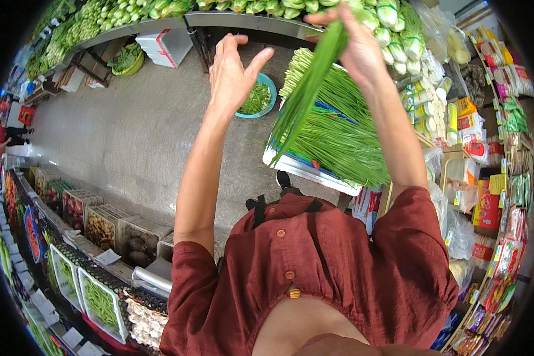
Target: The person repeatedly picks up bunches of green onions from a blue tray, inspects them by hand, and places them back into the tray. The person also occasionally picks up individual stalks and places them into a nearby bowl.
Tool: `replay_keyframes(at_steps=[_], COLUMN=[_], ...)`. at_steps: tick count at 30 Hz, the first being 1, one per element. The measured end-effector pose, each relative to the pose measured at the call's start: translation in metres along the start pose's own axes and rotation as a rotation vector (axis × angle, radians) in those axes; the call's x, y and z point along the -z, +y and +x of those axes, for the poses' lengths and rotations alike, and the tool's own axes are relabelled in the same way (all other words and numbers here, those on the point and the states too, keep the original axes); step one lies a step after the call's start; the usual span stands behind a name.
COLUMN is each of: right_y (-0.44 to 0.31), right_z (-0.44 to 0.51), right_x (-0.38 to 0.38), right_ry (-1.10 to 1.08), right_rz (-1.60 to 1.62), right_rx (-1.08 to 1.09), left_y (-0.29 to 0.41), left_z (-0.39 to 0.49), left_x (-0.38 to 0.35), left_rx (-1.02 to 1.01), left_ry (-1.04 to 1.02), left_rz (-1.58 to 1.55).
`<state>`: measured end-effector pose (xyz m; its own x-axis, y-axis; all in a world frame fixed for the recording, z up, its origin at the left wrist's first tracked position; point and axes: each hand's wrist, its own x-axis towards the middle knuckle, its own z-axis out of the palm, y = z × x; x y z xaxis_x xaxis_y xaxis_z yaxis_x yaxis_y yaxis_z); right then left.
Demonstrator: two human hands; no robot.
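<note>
My right hand is raised at the top right, closed around a bunch of long flat green leaves, likely garlic chives, whose tips hang down to the left. Below it a white foam box is heaped with more green stalks, some bundled and some showing pale ends. My left hand is held up to the left of the bunch, fingers apart, holding nothing. Beyond it on the floor stands a blue plastic basin with cut greens in it.
A vegetable shelf with leafy greens runs across the top. A yellow-green basin and a white foam box sit under it. Packaged goods line the right. Crates of onions and other produce stand at the left; a person is far off.
</note>
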<state>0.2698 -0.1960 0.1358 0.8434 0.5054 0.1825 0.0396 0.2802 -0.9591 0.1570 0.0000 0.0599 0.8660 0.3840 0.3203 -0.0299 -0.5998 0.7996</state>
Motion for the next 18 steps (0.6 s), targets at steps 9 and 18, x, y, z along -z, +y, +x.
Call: replay_keyframes(at_steps=[9, 18], right_y=[0.002, 0.000], right_z=[0.035, 0.067], right_x=[-0.098, -0.115], right_ry=[-0.153, -0.504], right_rz=[-0.161, -0.237], right_rx=[0.042, 0.150], left_y=[0.025, -0.004], left_z=[0.001, -0.013], left_x=[-0.020, 0.019], left_rx=[0.055, 0.150], left_ry=[-0.158, -0.053], left_rz=[-0.842, -0.992])
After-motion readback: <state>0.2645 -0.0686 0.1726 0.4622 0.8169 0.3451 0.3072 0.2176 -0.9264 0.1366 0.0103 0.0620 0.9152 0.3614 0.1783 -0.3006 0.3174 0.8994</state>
